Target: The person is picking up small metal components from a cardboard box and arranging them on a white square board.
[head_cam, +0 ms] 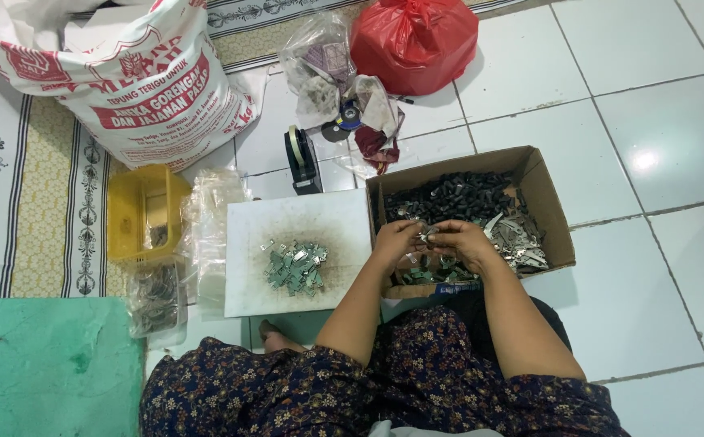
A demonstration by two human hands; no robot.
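Fingers [413, 233] of both hands curl in tight, tips meeting over a small silvery metal piece [428, 235] pinched between them; which hand carries the grip, I cannot tell. The left hand [396, 239] comes in from seven o'clock, the right hand [461, 240] from five o'clock, and the two touch right above the near half of the cardboard box [548, 212].

Inside that box, dark cylindrical parts [449, 197] heap up toward twelve o'clock, and flat silver metal pieces [518, 239] lie at three o'clock of the hands.

At nine o'clock of the hands, just beside the box, sits a white board [247, 235] with a stained middle, bearing a small pile of greenish metal clips [295, 267]. Further out at nine o'clock stands a yellow plastic basket [137, 194], clear plastic bags [206, 218] between it and the board.

Up at twelve o'clock, a black tape dispenser [301, 158], a red plastic bag [413, 40], and at eleven o'clock a big white printed sack [137, 89], all on the white tiled floor [651, 121].
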